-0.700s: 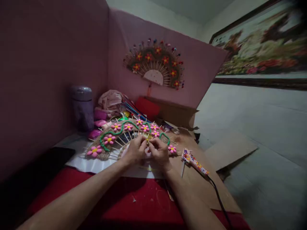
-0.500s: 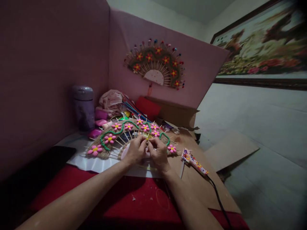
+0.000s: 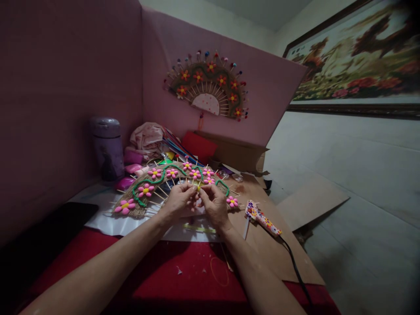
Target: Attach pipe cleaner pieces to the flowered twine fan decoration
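Observation:
My left hand [image 3: 180,199] and my right hand [image 3: 214,205] meet above the lower middle of a decorated fan [image 3: 154,181]. Both pinch a small yellow-green piece [image 3: 198,187] between thumbs and fingertips; its exact kind is too small to tell. Twine covers the fan's curved band, with thin sticks, pink flowers with yellow centres and a wavy green fuzzy stem on it. My hands hide part of the fan's pale base. On the white sheet [image 3: 108,221] beneath lies a yellow-green strip [image 3: 200,229].
A flower-patterned glue gun [image 3: 264,220] with a black cord rests on cardboard [image 3: 278,258] at right. Back left stand a purple bottle [image 3: 107,151] and pink packets [image 3: 133,168]. Another fan [image 3: 206,89] hangs on the pink panel. A dark flat object [image 3: 78,211] lies left; red cloth [image 3: 147,275] covers the front.
My hands have risen slightly and the fingers have shifted on the small yellow-green piece. The strip on the white sheet shows more clearly. The whole view has shifted a little.

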`<state>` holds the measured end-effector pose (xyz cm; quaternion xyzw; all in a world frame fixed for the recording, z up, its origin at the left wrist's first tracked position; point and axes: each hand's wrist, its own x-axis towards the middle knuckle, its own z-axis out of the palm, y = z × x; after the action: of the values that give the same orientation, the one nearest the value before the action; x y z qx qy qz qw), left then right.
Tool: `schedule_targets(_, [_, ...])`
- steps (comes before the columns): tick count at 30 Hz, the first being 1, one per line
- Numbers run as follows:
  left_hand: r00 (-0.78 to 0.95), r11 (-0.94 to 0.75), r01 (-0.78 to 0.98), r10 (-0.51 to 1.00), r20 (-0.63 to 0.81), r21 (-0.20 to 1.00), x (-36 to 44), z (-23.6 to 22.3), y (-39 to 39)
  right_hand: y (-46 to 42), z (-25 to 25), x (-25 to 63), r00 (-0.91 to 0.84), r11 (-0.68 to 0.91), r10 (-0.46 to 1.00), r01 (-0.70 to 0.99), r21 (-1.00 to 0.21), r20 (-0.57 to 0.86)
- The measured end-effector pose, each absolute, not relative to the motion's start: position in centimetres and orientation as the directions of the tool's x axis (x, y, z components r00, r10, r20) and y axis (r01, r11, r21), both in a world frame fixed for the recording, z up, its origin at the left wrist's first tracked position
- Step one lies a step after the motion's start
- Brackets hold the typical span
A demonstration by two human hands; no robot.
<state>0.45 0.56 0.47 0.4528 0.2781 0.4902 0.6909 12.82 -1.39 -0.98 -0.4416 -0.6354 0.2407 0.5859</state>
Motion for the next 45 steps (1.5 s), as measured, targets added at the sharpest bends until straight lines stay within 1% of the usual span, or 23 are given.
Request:
schedule_targets(2, [0.368,0.124,-0.428,0.928,0.047,0.895,0.3,0.5,0.6,-1.3,-0.9,12.8,0.069,0.501,0.845,0.25,-0.829,0.531])
schedule_targets(7, [0.442,0.235,-0.456,0.897,-0.01,0.858,-0.3,0.7,0.8,-1.2,-0.7,13.0,0.044,0.543,0.832,0.138,-0.828,0.553])
schedule_targets(10, [0.5,0.254,-0.451,0.866,0.006,0.856,-0.6,0.9,1.0,-1.3,-0.4,13.2,0.041,0.56,0.822,0.12,-0.82,0.567])
schedule_targets(15, [0.534,0.249,-0.428,0.845,0.021,0.869,-0.8,1.1,0.8,-1.5,0.3,13.6,0.02,0.544,0.836,0.102,-0.833,0.548])
schedule_targets(19, [0.544,0.227,-0.413,0.838,0.039,0.882,-0.8,1.1,0.9,-1.3,0.4,14.0,-0.048,0.515,0.857,0.072,-0.854,0.513])
schedule_targets(24, [0.575,0.195,-0.366,0.816,0.057,0.91,-0.8,1.0,0.9,-1.1,0.3,14.4,-0.084,0.452,0.886,-0.051,-0.89,0.455])
schedule_targets(28, [0.577,0.178,-0.382,0.813,0.084,0.907,-0.7,0.7,0.8,-1.2,0.4,14.2,-0.091,0.406,0.907,-0.068,-0.911,0.411])
schedule_targets(35, [0.535,0.142,-0.4,0.838,0.105,0.906,-0.4,-0.2,0.8,-1.2,-0.4,13.5,-0.03,0.473,0.88,-0.05,-0.88,0.475])
schedule_targets(38, [0.511,0.147,-0.393,0.855,0.083,0.908,-0.3,-0.2,0.7,-1.1,-0.5,13.5,-0.03,0.494,0.868,-0.043,-0.869,0.495])
schedule_targets(40, [0.518,0.164,-0.386,0.853,0.066,0.908,-0.2,-0.1,0.7,-1.0,-0.3,13.7,-0.035,0.482,0.874,-0.074,-0.873,0.485])
schedule_targets(43, [0.551,0.23,-0.368,0.834,0.013,0.901,-0.4,0.2,0.9,-0.9,-0.1,13.9,-0.052,0.441,0.892,-0.117,-0.89,0.449])
schedule_targets(45, [0.562,0.278,-0.345,0.826,-0.04,0.897,-0.5,0.3,1.2,-0.9,-0.1,14.0,-0.048,0.428,0.9,-0.09,-0.899,0.433])
